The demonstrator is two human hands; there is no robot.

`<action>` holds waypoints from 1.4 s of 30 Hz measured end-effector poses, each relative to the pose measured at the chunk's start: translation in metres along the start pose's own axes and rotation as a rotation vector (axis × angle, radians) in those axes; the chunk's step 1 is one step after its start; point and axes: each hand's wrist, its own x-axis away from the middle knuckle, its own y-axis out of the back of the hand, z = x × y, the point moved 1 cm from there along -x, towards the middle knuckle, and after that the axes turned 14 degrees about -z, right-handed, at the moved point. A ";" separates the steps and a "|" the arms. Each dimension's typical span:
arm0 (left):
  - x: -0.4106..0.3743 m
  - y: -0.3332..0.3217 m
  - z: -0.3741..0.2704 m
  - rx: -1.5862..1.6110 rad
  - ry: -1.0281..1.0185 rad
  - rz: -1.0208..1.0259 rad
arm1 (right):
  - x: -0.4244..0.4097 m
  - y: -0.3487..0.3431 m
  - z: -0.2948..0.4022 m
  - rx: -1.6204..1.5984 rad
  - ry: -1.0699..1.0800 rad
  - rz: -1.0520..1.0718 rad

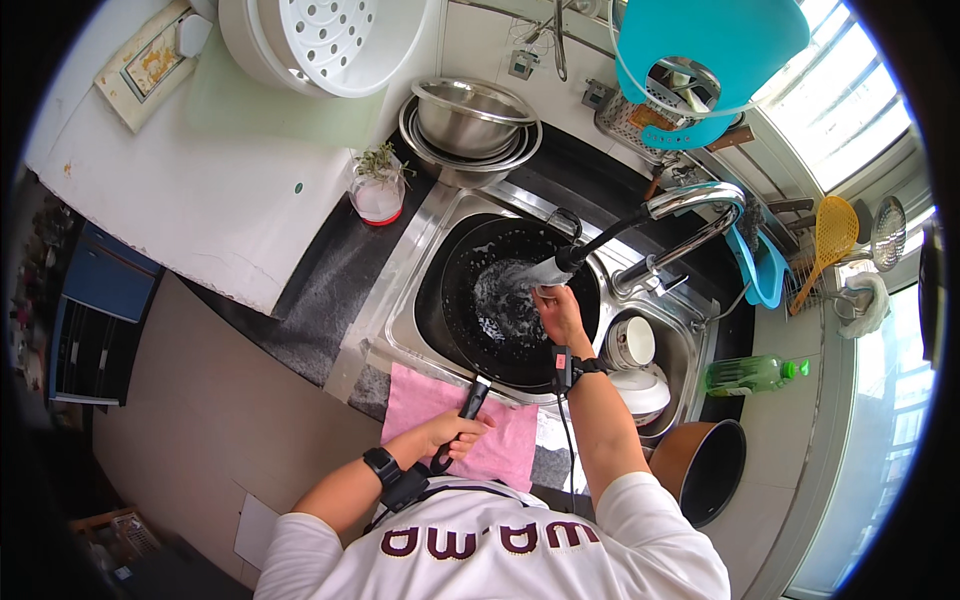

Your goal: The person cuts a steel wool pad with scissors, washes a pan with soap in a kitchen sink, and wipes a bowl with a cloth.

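A black frying pan or wok (466, 307) rests tilted over the left basin of a stainless-steel sink (401, 300). My left hand (457, 435) grips its black handle (474, 399) above a pink cloth (506, 450) on the sink's front edge. The fingers of my right hand (561, 315) close around the end of the grey pull-out spray head (553, 271) of the tap. Its black hose (611, 234) leads back to the chrome spout (694, 196). Water pours from the spray head into the pan and churns in its middle.
White bowls (641, 394) fill part of the right basin. A brown pot (686, 457) and a green bottle (742, 375) stand right of it. Steel bowls (472, 112) and a plant jar (376, 191) stand behind, left. A turquoise basin (705, 45) hangs above.
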 end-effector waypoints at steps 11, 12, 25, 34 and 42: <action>-0.001 0.000 0.000 -0.016 0.000 0.008 | 0.013 -0.008 0.003 0.137 -0.003 0.047; -0.001 0.000 0.000 -0.016 -0.002 0.006 | 0.009 -0.011 0.006 0.145 0.023 0.013; 0.001 0.000 0.000 -0.013 -0.005 0.019 | 0.016 -0.008 -0.004 0.275 -0.010 0.016; 0.002 -0.001 -0.001 -0.007 -0.001 0.034 | 0.020 -0.001 0.008 0.614 0.011 -0.024; 0.001 0.001 0.000 0.005 -0.004 0.045 | 0.015 0.009 0.029 1.302 0.473 0.055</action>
